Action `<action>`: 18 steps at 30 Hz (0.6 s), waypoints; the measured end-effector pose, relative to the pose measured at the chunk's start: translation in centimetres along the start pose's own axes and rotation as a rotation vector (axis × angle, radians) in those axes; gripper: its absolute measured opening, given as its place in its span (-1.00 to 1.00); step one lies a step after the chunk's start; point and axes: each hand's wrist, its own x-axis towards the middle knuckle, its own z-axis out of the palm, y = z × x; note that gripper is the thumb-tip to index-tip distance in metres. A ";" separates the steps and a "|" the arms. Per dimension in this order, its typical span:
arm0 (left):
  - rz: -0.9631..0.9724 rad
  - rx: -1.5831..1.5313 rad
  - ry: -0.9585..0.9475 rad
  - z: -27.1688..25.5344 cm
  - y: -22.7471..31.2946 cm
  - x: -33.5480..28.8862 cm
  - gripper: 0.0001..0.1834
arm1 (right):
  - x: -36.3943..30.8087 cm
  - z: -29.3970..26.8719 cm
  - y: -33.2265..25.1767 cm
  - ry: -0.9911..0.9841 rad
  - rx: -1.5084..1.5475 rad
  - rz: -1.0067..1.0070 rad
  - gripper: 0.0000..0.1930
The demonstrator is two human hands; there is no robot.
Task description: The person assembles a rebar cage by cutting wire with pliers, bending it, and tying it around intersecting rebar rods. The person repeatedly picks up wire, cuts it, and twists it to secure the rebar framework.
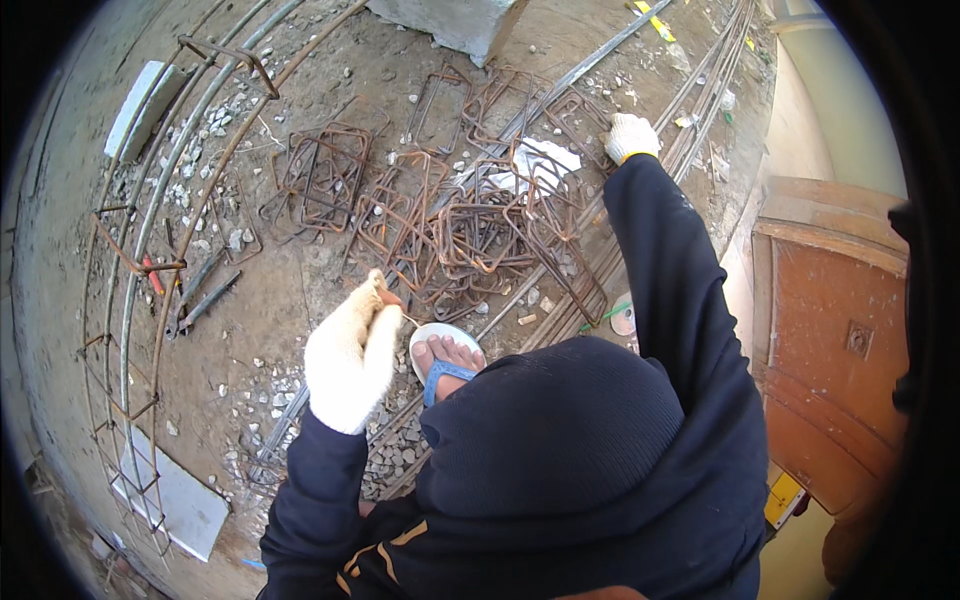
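Note:
My left hand (352, 355), in a cream work glove, is closed with fingers and thumb drawn together near my sandalled foot (447, 362). A thin strand shows beside its fingertips, but what it grips is too small to make out. Stretched far to the right, my right hand (632, 138), gloved too, is curled round the edge of a rusty rebar stirrup (575, 118). Between the hands lies a tangled heap of bent stirrups (480, 235), with another stack (325, 180) to its left. A white crumpled sack (540, 166) lies among them.
A tied rebar cage (132, 300) curves along the left. Pliers-like long-handled cutters (205, 300) lie near it. Long straight bars (700, 95) run at right, beside a brown wooden cabinet (830, 340). A concrete block (455, 22) stands at the far side; gravel is scattered about.

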 end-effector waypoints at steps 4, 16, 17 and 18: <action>-0.003 -0.104 0.095 0.4 0.1 1.9 -0.78 | -0.5 -2.1 0.5 -0.129 0.245 0.007 -0.64; -0.274 -0.689 -0.198 3.8 0.9 3.9 -0.73 | -15.0 -18.8 -11.7 -0.075 1.169 -0.394 -0.75; -0.286 -0.691 -0.196 3.7 0.8 3.7 -0.73 | -15.5 -19.5 -12.9 0.030 1.115 -0.486 -0.75; -0.278 -0.676 -0.186 3.6 0.7 3.5 -0.73 | -16.0 -20.0 -13.9 0.082 1.043 -0.521 -0.75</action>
